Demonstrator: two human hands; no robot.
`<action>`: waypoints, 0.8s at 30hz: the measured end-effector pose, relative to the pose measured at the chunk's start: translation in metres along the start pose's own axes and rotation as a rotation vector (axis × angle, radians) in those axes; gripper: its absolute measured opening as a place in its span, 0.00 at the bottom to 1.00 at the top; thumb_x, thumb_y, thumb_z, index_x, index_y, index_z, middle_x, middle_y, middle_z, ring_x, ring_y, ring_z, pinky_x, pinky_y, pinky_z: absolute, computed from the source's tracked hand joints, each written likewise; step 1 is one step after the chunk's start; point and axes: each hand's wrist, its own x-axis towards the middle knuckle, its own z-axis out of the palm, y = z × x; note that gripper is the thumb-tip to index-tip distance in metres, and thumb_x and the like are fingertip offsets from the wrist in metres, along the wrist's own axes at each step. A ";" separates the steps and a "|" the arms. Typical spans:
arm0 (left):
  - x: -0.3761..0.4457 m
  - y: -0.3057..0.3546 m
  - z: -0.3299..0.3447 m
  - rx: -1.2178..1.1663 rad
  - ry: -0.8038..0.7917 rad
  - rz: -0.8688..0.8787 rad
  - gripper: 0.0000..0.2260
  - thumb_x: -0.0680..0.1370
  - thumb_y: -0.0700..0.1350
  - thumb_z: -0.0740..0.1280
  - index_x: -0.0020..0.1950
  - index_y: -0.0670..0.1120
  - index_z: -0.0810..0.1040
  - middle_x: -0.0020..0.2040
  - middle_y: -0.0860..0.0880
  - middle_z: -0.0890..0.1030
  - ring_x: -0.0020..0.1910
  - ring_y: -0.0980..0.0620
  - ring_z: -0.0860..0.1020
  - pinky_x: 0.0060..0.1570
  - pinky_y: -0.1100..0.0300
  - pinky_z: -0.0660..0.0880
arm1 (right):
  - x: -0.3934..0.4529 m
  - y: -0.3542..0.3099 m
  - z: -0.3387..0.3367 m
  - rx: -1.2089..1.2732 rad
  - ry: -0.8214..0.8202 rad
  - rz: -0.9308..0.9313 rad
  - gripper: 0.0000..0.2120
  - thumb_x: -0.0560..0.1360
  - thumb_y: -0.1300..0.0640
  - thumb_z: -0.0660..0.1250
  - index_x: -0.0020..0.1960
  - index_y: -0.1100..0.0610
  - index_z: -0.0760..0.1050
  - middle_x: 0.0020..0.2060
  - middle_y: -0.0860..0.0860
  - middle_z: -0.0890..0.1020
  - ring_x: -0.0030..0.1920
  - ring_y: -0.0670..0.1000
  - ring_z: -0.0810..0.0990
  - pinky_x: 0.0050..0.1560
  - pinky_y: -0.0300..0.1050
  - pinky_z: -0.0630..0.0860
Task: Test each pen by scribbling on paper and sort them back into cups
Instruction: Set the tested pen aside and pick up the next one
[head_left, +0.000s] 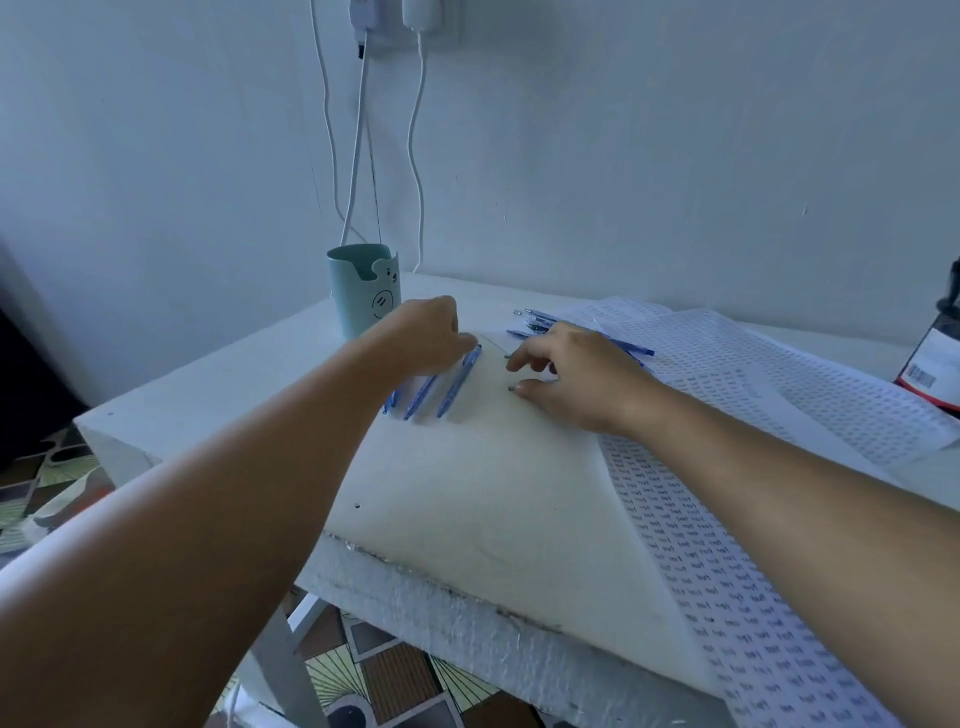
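Three blue pens lie side by side on a blank white sheet (467, 478); the rightmost blue pen (458, 382) reaches up to my left hand (423, 332). That hand hovers over the pens' upper ends, a fingertip at the rightmost pen's top. Its other fingers are hidden behind the back of the hand, so no grip shows. My right hand (576, 371) rests on the sheet with thumb and fingers loosely spread and nothing in it. Behind it lies a pile of blue pens (535, 319). A mint-green cup (363, 296) with a bear face stands just behind my left hand.
Sheets covered in rows of written words (779, 384) spread across the table's right side and down its front. A dark bottle (935, 358) with a white label stands at the far right edge. White cables (415, 156) hang down the wall behind the cup. The table (208, 384) has a rough front edge.
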 end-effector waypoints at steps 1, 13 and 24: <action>-0.001 0.003 0.000 0.007 -0.039 0.018 0.16 0.80 0.58 0.67 0.54 0.46 0.76 0.50 0.47 0.79 0.50 0.46 0.76 0.42 0.56 0.71 | 0.000 0.001 -0.001 0.001 -0.002 0.008 0.13 0.79 0.49 0.70 0.64 0.44 0.80 0.52 0.44 0.74 0.52 0.46 0.74 0.58 0.48 0.75; -0.001 -0.007 -0.013 0.273 -0.055 -0.007 0.11 0.78 0.47 0.69 0.56 0.42 0.78 0.53 0.43 0.81 0.53 0.42 0.79 0.51 0.52 0.78 | 0.006 0.003 -0.004 0.148 0.222 -0.026 0.03 0.82 0.54 0.67 0.53 0.49 0.80 0.49 0.44 0.82 0.51 0.49 0.80 0.54 0.53 0.79; -0.008 0.053 0.003 -0.075 -0.035 0.159 0.06 0.77 0.47 0.71 0.52 0.47 0.81 0.50 0.48 0.79 0.47 0.48 0.76 0.35 0.60 0.67 | 0.001 0.005 -0.018 0.541 0.616 0.136 0.02 0.85 0.56 0.62 0.57 0.54 0.70 0.47 0.43 0.79 0.42 0.43 0.85 0.39 0.32 0.75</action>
